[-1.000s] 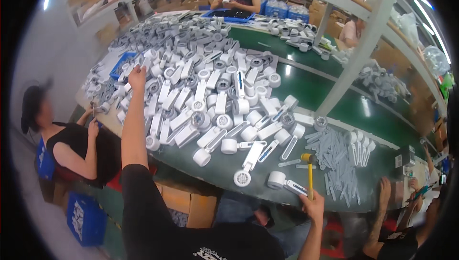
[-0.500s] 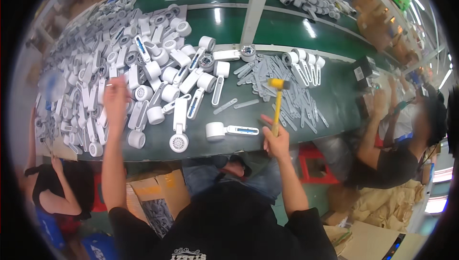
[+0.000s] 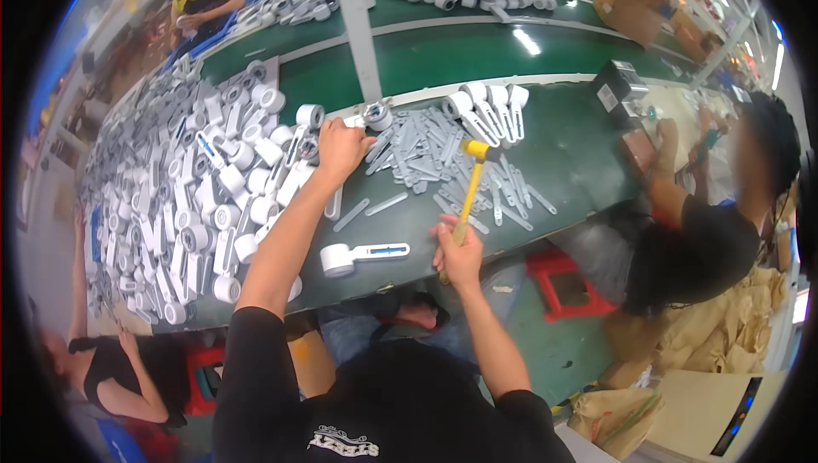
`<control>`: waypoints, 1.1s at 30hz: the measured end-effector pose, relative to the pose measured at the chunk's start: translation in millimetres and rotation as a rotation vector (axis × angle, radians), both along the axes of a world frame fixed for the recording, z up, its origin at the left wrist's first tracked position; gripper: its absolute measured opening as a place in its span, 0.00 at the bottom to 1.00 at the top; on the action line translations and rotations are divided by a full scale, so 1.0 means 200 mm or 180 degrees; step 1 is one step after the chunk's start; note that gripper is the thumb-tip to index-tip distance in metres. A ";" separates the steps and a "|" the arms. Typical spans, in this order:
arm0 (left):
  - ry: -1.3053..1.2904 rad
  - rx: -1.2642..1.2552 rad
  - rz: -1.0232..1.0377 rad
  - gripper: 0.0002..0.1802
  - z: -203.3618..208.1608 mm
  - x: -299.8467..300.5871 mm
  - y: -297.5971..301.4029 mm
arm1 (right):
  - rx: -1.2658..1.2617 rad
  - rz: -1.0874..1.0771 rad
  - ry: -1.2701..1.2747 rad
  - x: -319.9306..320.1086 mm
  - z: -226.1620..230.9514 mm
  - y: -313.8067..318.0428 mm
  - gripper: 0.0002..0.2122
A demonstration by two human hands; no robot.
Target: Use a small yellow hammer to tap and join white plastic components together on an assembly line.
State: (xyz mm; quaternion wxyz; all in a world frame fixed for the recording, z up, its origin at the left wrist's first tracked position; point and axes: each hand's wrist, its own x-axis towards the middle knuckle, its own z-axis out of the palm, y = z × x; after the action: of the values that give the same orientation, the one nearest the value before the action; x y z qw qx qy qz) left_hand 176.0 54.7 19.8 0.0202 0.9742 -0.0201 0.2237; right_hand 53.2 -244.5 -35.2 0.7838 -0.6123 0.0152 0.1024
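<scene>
Smooth white plastic, faint sheen, on the round-headed piece (image 3: 338,261); same finish across the heaped white pieces (image 3: 232,178). Duller grey plastic, by the look, in the flat strips (image 3: 426,148). Smooth yellow on the hammer (image 3: 471,190); head material too small to tell. Low sheen on the smooth dark desk (image 3: 588,178); high gloss on the green belt (image 3: 443,49), with a pale light streak. Smooth red plastic in the stool (image 3: 544,267). Matt black cloth in the shirt (image 3: 434,437). Rough, creased brown paper (image 3: 724,327) at lower right.

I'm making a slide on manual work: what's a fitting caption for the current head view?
Left hand beside loose grey strips, right hand gripping a yellow-handled hammer.
</scene>
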 end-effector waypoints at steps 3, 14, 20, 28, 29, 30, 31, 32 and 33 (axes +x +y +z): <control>0.0417 0.0267 0.0216 0.14 -0.13 0.12 0.01 | -0.0037 0.0097 0.0030 -0.01 0.01 0.01 0.14; 0.0218 -0.1325 0.0364 0.13 0.01 -0.05 0.02 | -0.0009 0.0309 0.0019 -0.02 -0.05 -0.01 0.15; 0.0660 -0.5183 -0.0103 0.12 0.24 -0.81 -0.30 | -0.0105 0.0586 0.0285 -0.11 0.17 0.01 0.21; 0.0255 -0.4155 0.0257 0.16 0.11 -1.23 -0.50 | -0.0562 0.0680 0.0111 -0.31 0.22 0.09 0.10; -0.0003 -0.2971 0.0084 0.19 0.10 -1.22 -0.43 | -0.0792 0.0660 0.0159 -0.28 0.22 0.03 0.11; -0.0233 -0.1776 -0.0091 0.22 0.10 -1.21 -0.34 | -0.0921 0.0617 0.0033 -0.25 0.24 -0.02 0.12; -0.0235 -0.1532 -0.0280 0.26 0.04 -1.20 -0.29 | -0.1034 0.0593 -0.0092 -0.21 0.27 -0.06 0.13; -0.0132 -0.1371 -0.0413 0.26 0.01 -1.19 -0.25 | -0.1311 0.0601 -0.0059 -0.18 0.31 -0.09 0.14; -0.0031 -0.1211 -0.0530 0.27 0.00 -1.18 -0.22 | -0.1471 0.0819 -0.0026 -0.15 0.36 -0.12 0.13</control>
State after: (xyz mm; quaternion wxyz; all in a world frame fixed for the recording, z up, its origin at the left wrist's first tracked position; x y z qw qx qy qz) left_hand -60.3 10.1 20.0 0.2222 0.9467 -0.0580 0.2257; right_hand 24.1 -267.6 37.1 0.6037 -0.7724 -0.0430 0.1926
